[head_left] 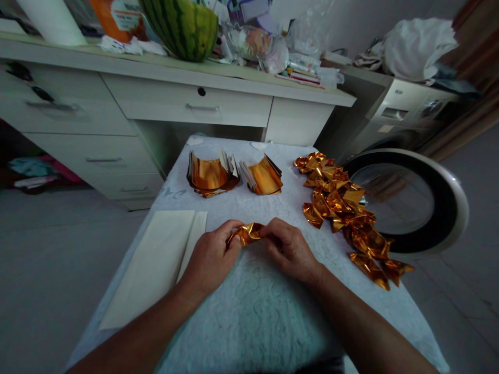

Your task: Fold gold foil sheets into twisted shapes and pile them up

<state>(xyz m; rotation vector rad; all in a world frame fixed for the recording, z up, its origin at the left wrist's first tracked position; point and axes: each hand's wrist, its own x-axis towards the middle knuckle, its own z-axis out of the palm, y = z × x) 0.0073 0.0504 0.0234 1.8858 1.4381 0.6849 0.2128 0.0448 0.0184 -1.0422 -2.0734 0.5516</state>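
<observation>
Between my two hands is a small folded piece of shiny gold foil paper (249, 234), held just above the cloth-covered table (249, 311). My left hand (213, 254) pinches its left end between thumb and fingers. At the other end, my right hand (290, 248) grips it with the fingertips curled in. Farther back lie two curved stacks of gold foil sheets, a left stack (210, 174) and a right stack (265, 175). A heap of folded gold foil pieces (339, 202) spreads along the table's right side.
Pale folded paper (152, 259) lies on the left, partly behind my left forearm. Beyond the table stands a white drawer desk (195, 104) bearing a watermelon (183, 28) and clutter. A washing machine (405, 109) at right has its round door (456, 208) swung open beside the heap.
</observation>
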